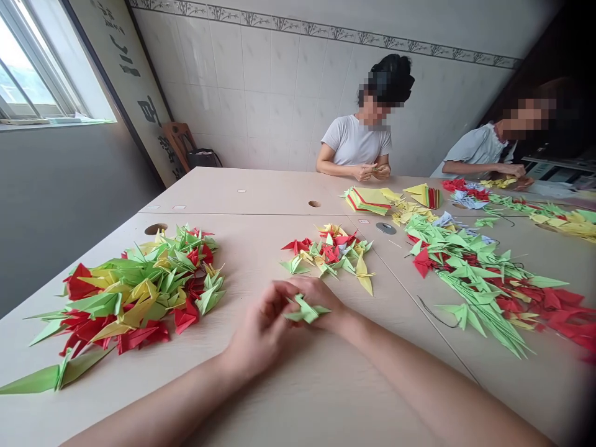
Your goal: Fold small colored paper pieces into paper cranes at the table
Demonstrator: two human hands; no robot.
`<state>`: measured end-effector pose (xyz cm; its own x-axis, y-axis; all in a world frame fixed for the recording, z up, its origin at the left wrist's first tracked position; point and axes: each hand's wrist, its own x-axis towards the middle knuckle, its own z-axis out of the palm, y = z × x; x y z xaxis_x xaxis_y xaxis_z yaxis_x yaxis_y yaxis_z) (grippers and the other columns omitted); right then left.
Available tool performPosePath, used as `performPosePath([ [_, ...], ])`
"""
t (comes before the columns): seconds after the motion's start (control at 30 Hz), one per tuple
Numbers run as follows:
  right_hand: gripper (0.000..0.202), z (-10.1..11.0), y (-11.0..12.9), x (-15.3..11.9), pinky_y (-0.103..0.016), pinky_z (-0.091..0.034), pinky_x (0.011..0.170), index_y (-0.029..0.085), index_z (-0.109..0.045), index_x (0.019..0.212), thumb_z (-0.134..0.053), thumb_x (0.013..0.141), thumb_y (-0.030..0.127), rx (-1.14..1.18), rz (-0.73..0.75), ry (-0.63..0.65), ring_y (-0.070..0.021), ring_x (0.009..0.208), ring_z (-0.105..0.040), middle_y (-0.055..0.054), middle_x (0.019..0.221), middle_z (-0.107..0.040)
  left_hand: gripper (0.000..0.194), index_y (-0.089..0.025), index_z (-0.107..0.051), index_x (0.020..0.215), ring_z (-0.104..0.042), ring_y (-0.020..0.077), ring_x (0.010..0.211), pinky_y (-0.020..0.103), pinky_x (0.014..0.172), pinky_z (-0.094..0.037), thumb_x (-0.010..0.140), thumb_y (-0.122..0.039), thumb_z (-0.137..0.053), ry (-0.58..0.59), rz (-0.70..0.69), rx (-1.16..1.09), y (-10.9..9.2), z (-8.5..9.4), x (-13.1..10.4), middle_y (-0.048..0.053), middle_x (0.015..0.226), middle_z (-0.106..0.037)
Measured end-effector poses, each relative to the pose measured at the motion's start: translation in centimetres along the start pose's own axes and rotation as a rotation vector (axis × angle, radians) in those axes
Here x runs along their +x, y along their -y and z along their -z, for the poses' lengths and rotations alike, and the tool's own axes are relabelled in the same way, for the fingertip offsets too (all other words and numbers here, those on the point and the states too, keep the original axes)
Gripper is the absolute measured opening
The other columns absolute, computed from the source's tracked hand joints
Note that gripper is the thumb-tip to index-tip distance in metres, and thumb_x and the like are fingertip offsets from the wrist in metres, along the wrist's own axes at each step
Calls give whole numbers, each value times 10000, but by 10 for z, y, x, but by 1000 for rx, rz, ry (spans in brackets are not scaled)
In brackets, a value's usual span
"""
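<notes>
A light green folded paper crane (307, 310) is held low above the table, between my two hands. My left hand (263, 326) has its fingers curled and pinched at the crane's left side. My right hand (326, 299) is closed round it from behind and the right; its fingertips are partly hidden. Just beyond my hands lies a small heap of red, yellow and green paper cranes (329, 249). To the left spreads a larger pile of mixed cranes (139, 292), with one long green crane (58, 374) at its near edge.
Strings of green and red cranes (479, 273) cover the table's right side, with dark cord (437, 315) among them. Stacked coloured paper sheets (367, 200) lie farther back. Two people (356, 146) sit across the table (223, 192), handling paper pieces. The tabletop has round holes (156, 229).
</notes>
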<state>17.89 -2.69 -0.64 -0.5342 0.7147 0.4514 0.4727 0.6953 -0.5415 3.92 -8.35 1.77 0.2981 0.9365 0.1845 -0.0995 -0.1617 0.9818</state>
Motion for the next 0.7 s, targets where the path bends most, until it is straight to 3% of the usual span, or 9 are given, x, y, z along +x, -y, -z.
performPosePath([
  [0.07,120,1,3,-1,-223,-450,586,194,-617,786,-600,702,110,17,-27,1,-135,660,-597,14,727,-651,180,-189,-496,874,-545,87,594,221,591,-463,732,-207,-606,-162,131,-211,4,9,8,-17,716,-553],
  [0.17,223,1,4,-2,-259,-466,643,198,-614,946,-601,727,154,5,-100,-73,-164,754,-612,-25,858,-670,311,-186,-481,905,-557,65,587,190,591,-465,658,-175,-669,-304,261,-414,5,18,17,-29,723,-559],
  [0.3,199,1,-3,-1,-290,-479,652,180,-606,957,-585,765,226,-21,-201,-248,-177,742,-611,-51,832,-666,345,-186,-477,915,-578,60,608,163,581,-467,631,-110,-658,-418,294,-479,6,25,25,-25,731,-567],
  [0.4,164,2,-5,-1,-287,-489,657,183,-599,952,-532,810,232,43,-211,-341,-171,739,-611,-48,828,-663,372,-200,-475,945,-583,54,610,156,569,-468,633,-86,-641,-439,259,-456,7,28,29,-29,763,-561],
  [0.7,207,2,4,-3,-308,-515,685,184,-604,993,-555,810,267,123,-185,-420,-174,744,-623,-51,850,-668,314,-178,-482,903,-586,58,620,161,572,-477,648,-47,-611,-474,276,-505,10,32,36,-13,774,-561],
])
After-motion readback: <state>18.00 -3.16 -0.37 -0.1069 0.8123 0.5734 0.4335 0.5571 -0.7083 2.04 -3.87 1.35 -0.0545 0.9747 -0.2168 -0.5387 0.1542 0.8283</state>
